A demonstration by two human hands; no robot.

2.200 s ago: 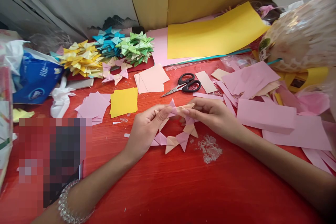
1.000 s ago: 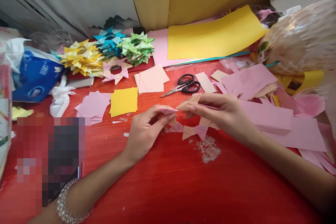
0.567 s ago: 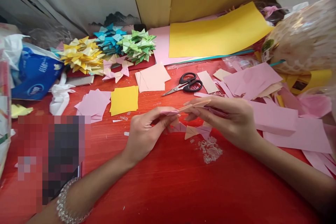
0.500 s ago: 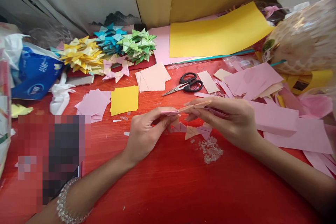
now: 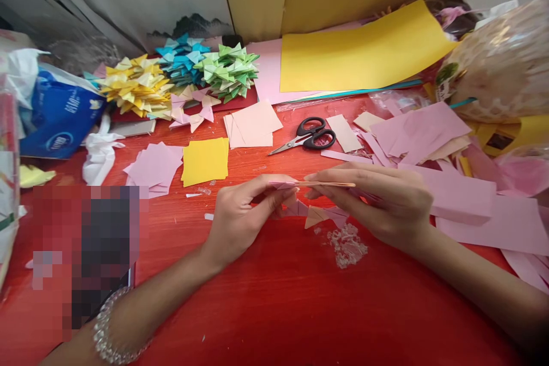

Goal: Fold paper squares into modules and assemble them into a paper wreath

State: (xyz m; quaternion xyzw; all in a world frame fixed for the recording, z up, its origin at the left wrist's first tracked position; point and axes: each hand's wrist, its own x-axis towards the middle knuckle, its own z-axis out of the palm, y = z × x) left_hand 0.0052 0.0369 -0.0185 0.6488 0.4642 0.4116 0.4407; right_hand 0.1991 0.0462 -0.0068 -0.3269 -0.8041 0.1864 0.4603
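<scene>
My left hand pinches a pink folded paper piece between thumb and forefinger. From the right, my right hand is closed on a peach folded paper piece, held nearly edge-on so that it looks like a thin strip. The two pieces meet between my fingertips; whether one is tucked into the other I cannot make out. Just below, a chain of pink and peach folded paper units shows beneath my hands, partly hidden by the fingers. Beside it lies a small heap of clear scraps on the red table.
Black-handled scissors lie beyond my hands. Nearby are yellow squares, pink squares and peach squares. Finished paper rings stand at the back. Pink sheets crowd the right; a blue tissue pack stands left.
The peach piece has turned from slanting up, with its face partly showing, to nearly level and edge-on. My right hand has shifted slightly right. The whole view has moved a little.
</scene>
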